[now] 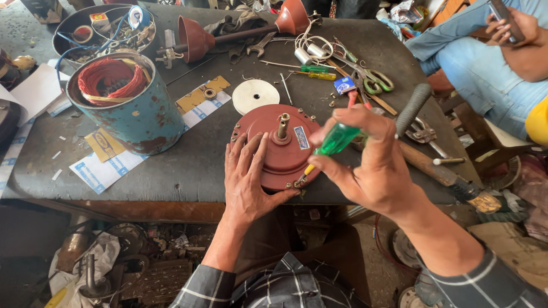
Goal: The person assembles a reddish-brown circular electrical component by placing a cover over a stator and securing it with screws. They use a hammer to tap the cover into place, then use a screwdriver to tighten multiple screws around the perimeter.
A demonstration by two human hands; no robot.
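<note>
The step in hand looks like driving or loosening a screw at the near rim of the round reddish-brown metal motor housing (281, 149), which lies flat on the dark worktable (188, 165) near its front edge, its short shaft pointing straight up. The left hand (246, 181) rests on it with fingers spread wide. The right hand (374, 165) closes its fingers around the green translucent-handled screwdriver (333, 142), whose long axis slants down-left to the rim; the tip seems seated, though it is small. Turning next calls for steady downward pressure
</note>
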